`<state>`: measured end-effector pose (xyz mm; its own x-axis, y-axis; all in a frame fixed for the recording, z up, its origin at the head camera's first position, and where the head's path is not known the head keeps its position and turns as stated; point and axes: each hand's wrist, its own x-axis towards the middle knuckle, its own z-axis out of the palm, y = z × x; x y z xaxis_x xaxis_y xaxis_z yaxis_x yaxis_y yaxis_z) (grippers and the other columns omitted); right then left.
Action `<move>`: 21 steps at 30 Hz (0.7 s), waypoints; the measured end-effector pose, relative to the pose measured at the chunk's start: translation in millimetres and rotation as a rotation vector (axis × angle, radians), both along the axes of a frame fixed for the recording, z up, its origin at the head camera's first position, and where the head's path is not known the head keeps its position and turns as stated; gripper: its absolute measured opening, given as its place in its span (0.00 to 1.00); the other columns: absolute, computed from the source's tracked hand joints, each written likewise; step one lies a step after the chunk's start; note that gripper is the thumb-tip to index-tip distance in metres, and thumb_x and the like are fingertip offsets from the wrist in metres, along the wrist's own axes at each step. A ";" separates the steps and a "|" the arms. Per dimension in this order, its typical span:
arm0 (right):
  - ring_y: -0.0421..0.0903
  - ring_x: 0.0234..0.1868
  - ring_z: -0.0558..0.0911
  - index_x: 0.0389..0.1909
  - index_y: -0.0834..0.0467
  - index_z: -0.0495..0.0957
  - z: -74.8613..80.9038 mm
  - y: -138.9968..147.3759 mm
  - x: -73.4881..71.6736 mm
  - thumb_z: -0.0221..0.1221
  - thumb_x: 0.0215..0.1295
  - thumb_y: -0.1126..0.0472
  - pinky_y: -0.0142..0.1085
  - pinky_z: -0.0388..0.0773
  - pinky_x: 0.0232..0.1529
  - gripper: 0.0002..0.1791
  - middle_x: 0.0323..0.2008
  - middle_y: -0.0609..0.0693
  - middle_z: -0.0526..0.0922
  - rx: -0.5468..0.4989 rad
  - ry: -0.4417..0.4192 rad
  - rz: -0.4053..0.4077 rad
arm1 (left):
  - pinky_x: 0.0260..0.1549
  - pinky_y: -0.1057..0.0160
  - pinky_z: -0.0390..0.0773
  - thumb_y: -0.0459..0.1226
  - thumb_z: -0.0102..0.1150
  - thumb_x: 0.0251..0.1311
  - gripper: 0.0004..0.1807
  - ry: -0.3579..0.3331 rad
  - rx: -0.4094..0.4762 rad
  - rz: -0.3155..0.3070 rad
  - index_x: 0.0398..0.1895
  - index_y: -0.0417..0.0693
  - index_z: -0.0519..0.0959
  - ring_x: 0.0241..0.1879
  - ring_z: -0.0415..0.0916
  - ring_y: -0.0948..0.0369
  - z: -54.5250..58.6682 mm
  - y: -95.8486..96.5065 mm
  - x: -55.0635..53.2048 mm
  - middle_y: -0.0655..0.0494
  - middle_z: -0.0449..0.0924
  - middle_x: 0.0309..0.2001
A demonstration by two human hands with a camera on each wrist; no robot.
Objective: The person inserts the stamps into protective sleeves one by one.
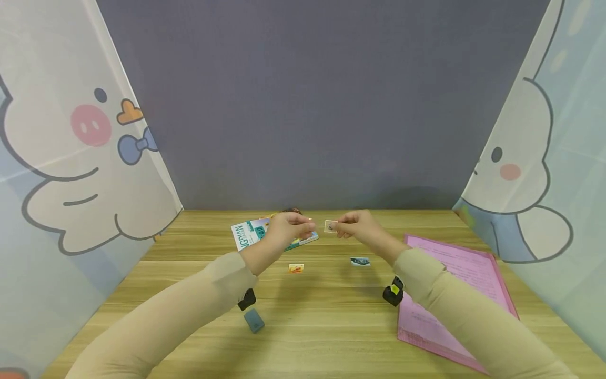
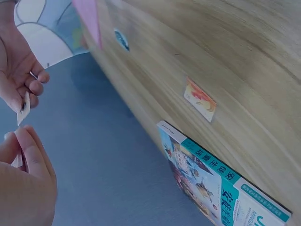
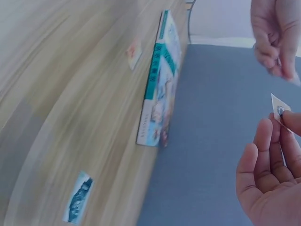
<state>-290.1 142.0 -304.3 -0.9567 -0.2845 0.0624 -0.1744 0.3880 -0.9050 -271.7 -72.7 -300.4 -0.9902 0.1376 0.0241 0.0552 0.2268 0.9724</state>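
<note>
So the sleeves are plain beige and long, left sleeve (image 1: 175,316) and right sleeve (image 1: 478,321) matching, with what look like folded cuffs, left cuff (image 1: 234,273) and right cuff (image 1: 418,273). Left hand (image 1: 285,231) and right hand (image 1: 359,227) are bare. There's a chunky black gadget (image 1: 247,299) by the left cuff, plus another black one (image 1: 393,297) by the right, sporting a yellow-green patch (image 1: 395,289).

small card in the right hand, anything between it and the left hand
Nothing visible: the head view shows an open gap between the small card in the right hand and the left hand. The left fingertips do pinch a pale piece, too hidden to identify.
</note>
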 end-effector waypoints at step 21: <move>0.40 0.32 0.82 0.43 0.64 0.81 29.7 -12.6 31.7 0.64 0.64 0.56 0.35 0.82 0.40 0.15 0.32 0.50 0.85 -0.185 0.081 -0.051 | 0.47 0.60 0.84 0.39 0.65 0.61 0.12 -0.046 0.188 0.048 0.42 0.40 0.84 0.30 0.82 0.65 11.4 5.2 13.5 0.49 0.85 0.41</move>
<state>-258.3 129.4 -274.5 -0.9594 -0.2119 0.1864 -0.2338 0.2271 -0.9454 -258.2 -67.5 -289.0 -0.9961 0.0880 -0.0009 0.0028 0.0425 0.9991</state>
